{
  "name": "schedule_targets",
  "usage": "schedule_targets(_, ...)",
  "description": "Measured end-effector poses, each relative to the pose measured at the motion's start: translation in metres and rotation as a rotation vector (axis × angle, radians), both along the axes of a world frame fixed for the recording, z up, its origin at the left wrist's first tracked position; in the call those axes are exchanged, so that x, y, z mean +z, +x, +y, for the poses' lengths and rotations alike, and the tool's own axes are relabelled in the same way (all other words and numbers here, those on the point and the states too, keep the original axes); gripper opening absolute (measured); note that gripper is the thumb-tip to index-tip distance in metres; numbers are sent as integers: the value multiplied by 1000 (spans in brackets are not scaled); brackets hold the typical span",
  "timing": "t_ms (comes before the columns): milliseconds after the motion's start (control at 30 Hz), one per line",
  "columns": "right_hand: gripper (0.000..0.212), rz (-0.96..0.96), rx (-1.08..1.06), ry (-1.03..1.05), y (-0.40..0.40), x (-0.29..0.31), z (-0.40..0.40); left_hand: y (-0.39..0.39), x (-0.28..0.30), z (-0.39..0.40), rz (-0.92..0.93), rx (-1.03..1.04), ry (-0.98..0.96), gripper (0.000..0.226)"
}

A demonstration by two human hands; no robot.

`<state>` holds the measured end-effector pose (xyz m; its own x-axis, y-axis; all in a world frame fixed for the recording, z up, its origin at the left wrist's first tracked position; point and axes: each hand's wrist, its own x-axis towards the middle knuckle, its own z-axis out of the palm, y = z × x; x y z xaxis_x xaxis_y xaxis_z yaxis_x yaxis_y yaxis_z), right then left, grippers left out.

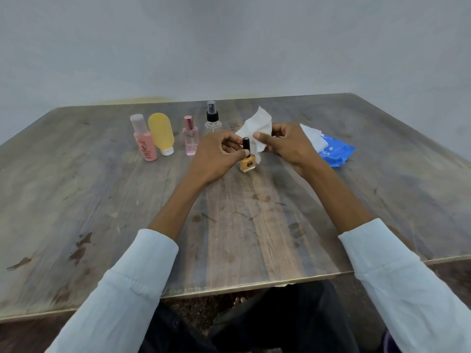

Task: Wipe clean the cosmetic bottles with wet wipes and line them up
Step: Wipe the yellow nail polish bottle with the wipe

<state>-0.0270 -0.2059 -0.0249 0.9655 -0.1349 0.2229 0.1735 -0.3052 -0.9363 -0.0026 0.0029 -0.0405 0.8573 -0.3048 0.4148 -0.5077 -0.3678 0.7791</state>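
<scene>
Hands: L [216, 154] grip pinches polish bottle [247, 163]; R [288, 146] grip clasps wipe [257, 131].

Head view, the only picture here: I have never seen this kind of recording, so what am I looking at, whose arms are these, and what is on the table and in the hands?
There is no machine: a camera worn on a person's head looks down at their own two arms. The left hand pinches a small orange nail polish bottle by its black cap. The right hand holds a white wet wipe against it. On the wooden table, to the left, stand a pink bottle, a yellow tube on its cap, a pink perfume bottle and a clear spray bottle. The blue wipes pack lies on the right.
</scene>
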Motion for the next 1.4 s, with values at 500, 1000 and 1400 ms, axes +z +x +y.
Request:
schedule_targets(500,22,-207,-119,176,-14,27,6,9,16,14,109,144,-318,29)
schedule_targets(1000,13,-669,-144,-348,-28,22,53,1,29,16,-34,29,-390,17)
schedule_targets(1400,23,-790,-243,-575,-36,17,61,-2,30,11,36,117,-466,10)
